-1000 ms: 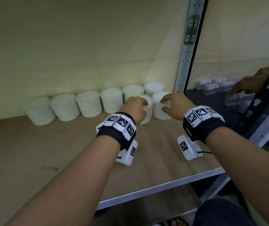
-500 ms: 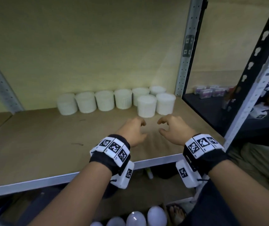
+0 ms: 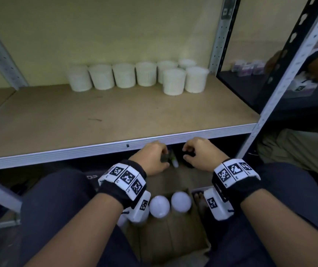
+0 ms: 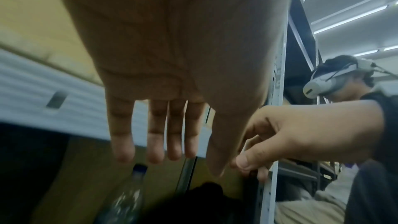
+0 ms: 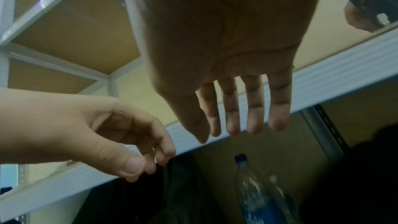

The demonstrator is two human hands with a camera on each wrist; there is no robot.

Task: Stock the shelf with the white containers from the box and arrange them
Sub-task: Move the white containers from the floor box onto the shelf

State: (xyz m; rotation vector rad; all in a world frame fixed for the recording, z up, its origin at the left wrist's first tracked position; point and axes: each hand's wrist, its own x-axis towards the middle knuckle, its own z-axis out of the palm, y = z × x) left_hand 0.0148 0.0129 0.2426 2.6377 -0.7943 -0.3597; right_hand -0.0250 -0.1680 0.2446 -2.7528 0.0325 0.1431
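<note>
Both hands have come off the shelf (image 3: 115,120) and hang empty, fingers loosely curled: left hand (image 3: 152,160), right hand (image 3: 202,157). Eight white containers (image 3: 174,81) stand shelved; more (image 3: 159,206) wait in the cardboard box (image 3: 173,239) below. Another fetch looks due.

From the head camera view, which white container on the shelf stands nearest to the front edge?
The left container of the front pair: it stands slightly ahead of its right neighbour, while the others line the back wall.

dim, motion-blurred, wide-angle edge distortion
</note>
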